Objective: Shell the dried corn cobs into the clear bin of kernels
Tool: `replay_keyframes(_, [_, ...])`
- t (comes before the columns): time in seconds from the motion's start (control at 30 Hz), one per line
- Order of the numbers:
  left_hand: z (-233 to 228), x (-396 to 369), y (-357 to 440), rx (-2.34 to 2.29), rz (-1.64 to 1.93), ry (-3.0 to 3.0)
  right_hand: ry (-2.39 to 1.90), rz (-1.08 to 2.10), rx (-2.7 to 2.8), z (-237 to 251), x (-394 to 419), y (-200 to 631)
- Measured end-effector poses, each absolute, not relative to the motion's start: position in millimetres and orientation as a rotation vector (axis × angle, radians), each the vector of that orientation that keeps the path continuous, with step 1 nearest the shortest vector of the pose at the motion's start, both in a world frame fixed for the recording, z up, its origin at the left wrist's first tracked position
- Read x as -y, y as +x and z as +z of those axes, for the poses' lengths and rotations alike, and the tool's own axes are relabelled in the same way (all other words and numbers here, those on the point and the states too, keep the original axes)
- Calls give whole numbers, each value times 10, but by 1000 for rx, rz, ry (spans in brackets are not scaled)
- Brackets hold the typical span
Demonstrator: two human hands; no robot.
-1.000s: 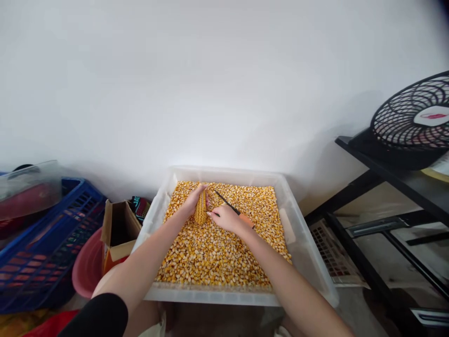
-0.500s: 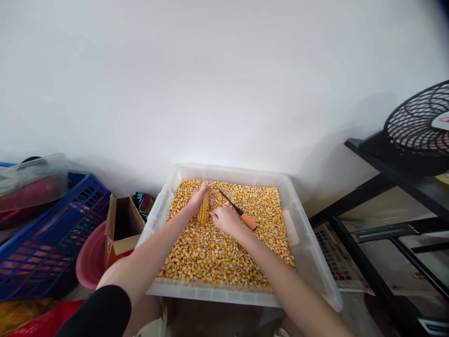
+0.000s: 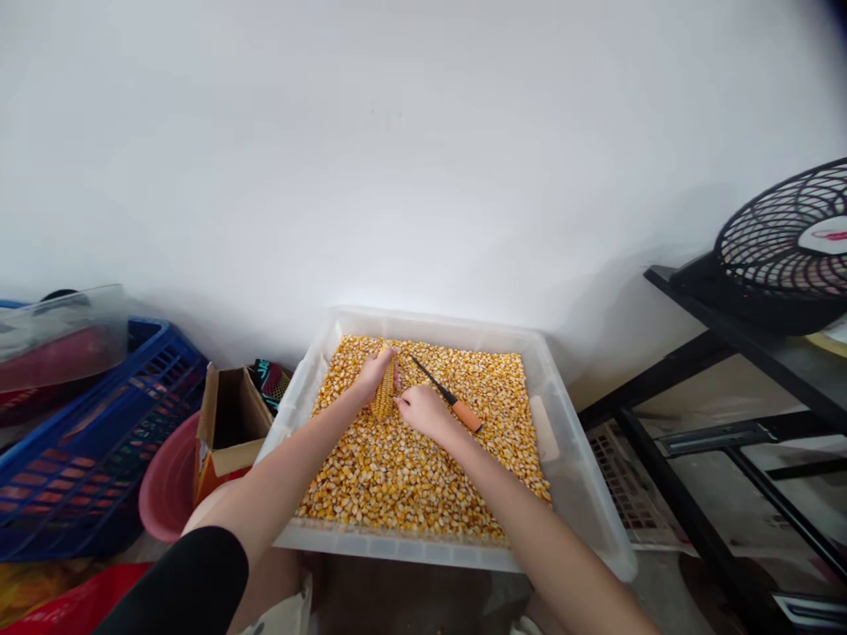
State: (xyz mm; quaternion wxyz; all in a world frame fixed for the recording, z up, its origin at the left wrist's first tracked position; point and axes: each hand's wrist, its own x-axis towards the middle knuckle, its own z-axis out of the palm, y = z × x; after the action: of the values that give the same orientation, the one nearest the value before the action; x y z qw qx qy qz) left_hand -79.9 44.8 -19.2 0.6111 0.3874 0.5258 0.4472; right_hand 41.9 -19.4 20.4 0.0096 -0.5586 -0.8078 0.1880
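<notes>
An ear of corn [image 3: 384,394] is held lengthwise over loose kernels, with my left hand [image 3: 376,369] wrapped round its upper part. Close to its right side, my right hand [image 3: 421,409] is closed in a pinch; whatever lies between the fingertips is too small to make out. Yellow corn kernels [image 3: 397,485] fill much of a translucent plastic bin [image 3: 456,557]. On the kernels, just beyond my right hand, rests a screwdriver-like tool [image 3: 465,414] with an orange handle and a thin dark shaft.
To the left stand a blue plastic crate [image 3: 72,459], a pink basin [image 3: 165,494] and an open cardboard box [image 3: 231,423]. A black fan [image 3: 781,256] sits on a dark metal frame [image 3: 701,309] at the right. Behind the bin rises a white wall [image 3: 423,159].
The view has shifted slightly. Both hands keep nearly the same place at the ear of corn, and the tool lies where it was.
</notes>
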Motion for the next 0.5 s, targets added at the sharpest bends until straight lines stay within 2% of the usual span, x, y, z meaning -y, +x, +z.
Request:
replay_keyframes(0.17, [-209, -465, -801, -1237, 1018, 884, -1752, 414, 2633, 264, 287, 347])
replay_keyframes(0.37, [-266, -489, -806, -1215, 1020, 892, -1699, 536, 2602, 227, 209, 421])
replay_keyframes(0.5, [-249, -446, -785, -1225, 972, 947, -1637, 458, 2697, 234, 205, 415])
